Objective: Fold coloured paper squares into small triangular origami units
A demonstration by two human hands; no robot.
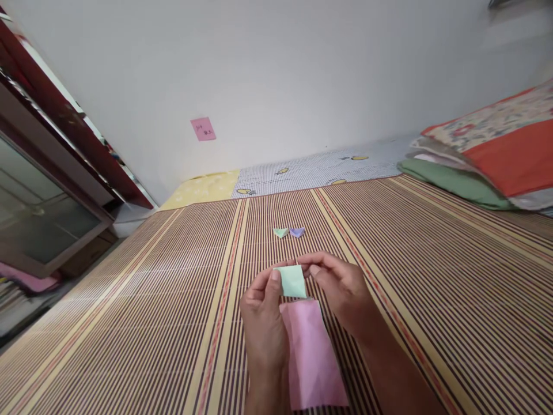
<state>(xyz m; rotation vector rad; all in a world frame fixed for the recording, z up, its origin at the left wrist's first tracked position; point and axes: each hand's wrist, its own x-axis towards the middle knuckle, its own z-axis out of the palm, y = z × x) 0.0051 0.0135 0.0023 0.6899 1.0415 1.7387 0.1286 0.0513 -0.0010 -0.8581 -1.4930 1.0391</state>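
Note:
A small pale green square of paper (293,282) is held up over the striped mat. My left hand (264,308) pinches its left edge, thumb on the front. At the paper's upper right corner is my right hand (339,288), its fingers closed near the edge; whether they grip the paper is hard to make out. Below the hands lies a pink sheet (314,357), partly covered by my left wrist. Farther forward, a small folded green paper piece (280,232) and a folded purple one (296,232) rest side by side on the mat.
The striped mat (173,300) spreads under everything. Folded bedding in red, floral and green (510,155) is piled at the right. A pink note (203,129) is on the wall behind. A glass-panelled cabinet (38,207) stands at the left.

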